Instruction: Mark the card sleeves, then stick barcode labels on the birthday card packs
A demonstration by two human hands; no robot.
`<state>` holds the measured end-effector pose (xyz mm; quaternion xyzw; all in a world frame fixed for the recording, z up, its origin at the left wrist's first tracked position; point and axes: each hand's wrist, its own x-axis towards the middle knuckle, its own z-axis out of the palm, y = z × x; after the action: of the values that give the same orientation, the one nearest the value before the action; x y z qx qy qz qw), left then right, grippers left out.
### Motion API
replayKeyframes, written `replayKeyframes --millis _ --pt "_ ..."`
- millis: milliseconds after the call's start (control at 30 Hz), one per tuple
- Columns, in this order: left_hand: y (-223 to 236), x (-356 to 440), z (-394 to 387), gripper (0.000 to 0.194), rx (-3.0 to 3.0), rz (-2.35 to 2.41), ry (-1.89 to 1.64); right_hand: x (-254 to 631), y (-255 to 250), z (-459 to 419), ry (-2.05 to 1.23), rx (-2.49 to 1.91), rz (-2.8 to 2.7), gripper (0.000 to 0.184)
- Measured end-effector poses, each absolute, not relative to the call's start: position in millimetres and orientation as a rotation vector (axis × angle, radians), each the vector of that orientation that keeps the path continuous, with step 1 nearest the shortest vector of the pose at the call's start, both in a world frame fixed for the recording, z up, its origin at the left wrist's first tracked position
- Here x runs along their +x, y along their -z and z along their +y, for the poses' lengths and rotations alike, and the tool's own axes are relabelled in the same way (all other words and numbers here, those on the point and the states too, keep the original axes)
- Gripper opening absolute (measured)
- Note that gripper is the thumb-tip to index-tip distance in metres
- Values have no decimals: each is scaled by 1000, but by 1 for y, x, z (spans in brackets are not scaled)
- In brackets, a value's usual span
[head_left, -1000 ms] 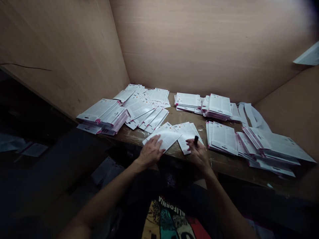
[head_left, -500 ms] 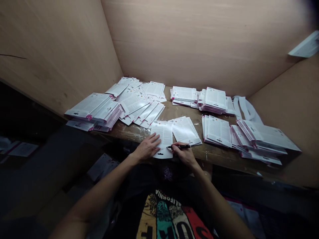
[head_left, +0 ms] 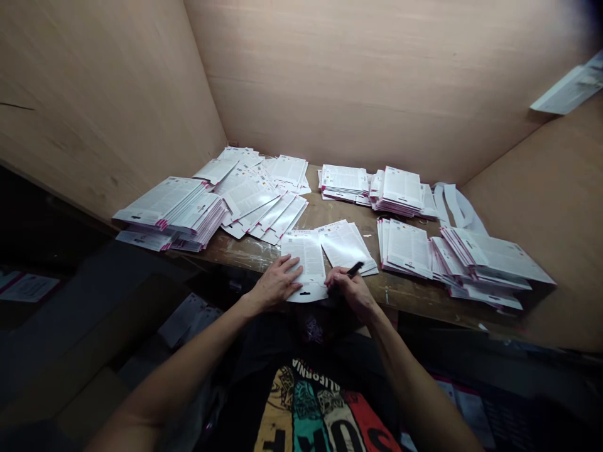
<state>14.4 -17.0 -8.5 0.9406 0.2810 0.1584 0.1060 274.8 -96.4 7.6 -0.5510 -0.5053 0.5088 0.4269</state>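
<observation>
In the head view, we see two bare hands at a brown table. The left hand lies flat with its fingers spread on a white packet. We see this packet at the near edge of the table, right in front of the person. It has a small dark slot at its near end.

The right hand pinches a black pen beside the packet's right edge. The pen leans, with its back end up and to the right. We cannot tell if its tip touches the packet, because the fingers hide it.

Just to the right, we see a few more packets lying in a small fan. On the left, we find a tall stack with pink edges, and some spread-out packets next to it. We see two piles at the back, one here and a taller one. A curly white strip lies near the right wall.
</observation>
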Motion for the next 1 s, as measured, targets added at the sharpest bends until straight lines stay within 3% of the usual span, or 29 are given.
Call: replayKeyframes --millis 167,300,367,433,500,567,633,700,867,933,1000 --pt "7 16 -30 60 2739 892 -441 261 -15 -89 -811 -1645 -1859 17" --pt "4 15 -35 88 2718 885 -374 243 -18 -82 -561 -1910 -2210 13" --pt "1 15 -36 102 2724 884 -309 243 -24 -84 -550 -1898 -2273 14" --pt "-1 14 -37 107 2722 900 -274 252 -36 -90 -798 -1650 -2390 16" --pt "-1 13 -37 106 2712 901 -276 264 -49 -99 -1239 -1230 -2489 19" --pt "2 12 -37 104 2697 890 -306 274 -56 -107 -1413 -1057 -2448 26" --pt "7 11 -35 102 2681 877 -363 278 -53 -109 -1150 -1301 -2347 46" --pt "12 10 -32 96 2663 854 -437 277 -42 -105 -821 -1528 -2253 54" --pt "19 11 -23 38 2580 854 -602 261 -16 -90 -595 -1781 -2098 16" --pt "19 13 -23 37 2596 874 -614 252 -13 -88 -444 -1984 -2037 19" --pt "20 13 -28 50 2680 865 -575 245 -14 -90 -364 -2121 -1989 25"
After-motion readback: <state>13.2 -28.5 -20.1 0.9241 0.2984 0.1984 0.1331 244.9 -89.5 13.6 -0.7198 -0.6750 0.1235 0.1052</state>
